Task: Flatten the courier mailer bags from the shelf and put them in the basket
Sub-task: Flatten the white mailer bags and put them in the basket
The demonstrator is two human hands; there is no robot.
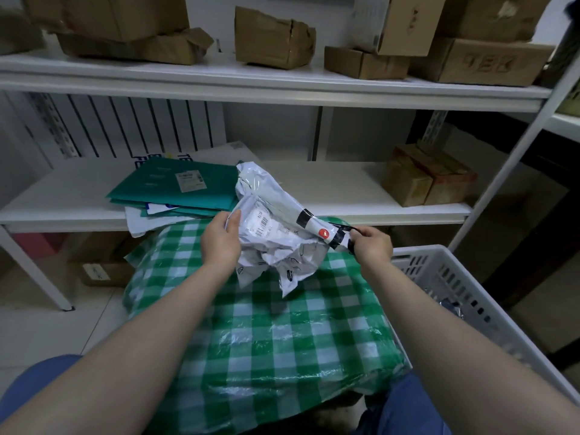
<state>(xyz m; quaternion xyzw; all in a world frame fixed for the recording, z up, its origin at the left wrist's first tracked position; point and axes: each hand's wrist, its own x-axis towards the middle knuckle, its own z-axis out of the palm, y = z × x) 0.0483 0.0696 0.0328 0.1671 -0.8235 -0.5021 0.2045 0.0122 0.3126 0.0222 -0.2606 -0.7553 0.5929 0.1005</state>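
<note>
A crumpled white courier mailer bag (276, 227) with a shipping label, black tape and a red sticker is held up in front of me, above a green-and-white checked surface (266, 334). My left hand (219, 243) grips its left edge near the label. My right hand (370, 244) pinches its taped right end. More flat mailers, teal and white (175, 189), lie stacked on the middle shelf (345, 196) behind. The white slotted basket (464, 287) stands at my right, with something grey and crinkled inside.
Cardboard boxes (276, 39) line the top shelf, and two taped boxes (426, 177) sit at the right of the middle shelf. A white shelf post (514, 146) rises by the basket. More boxes sit on the floor at lower left.
</note>
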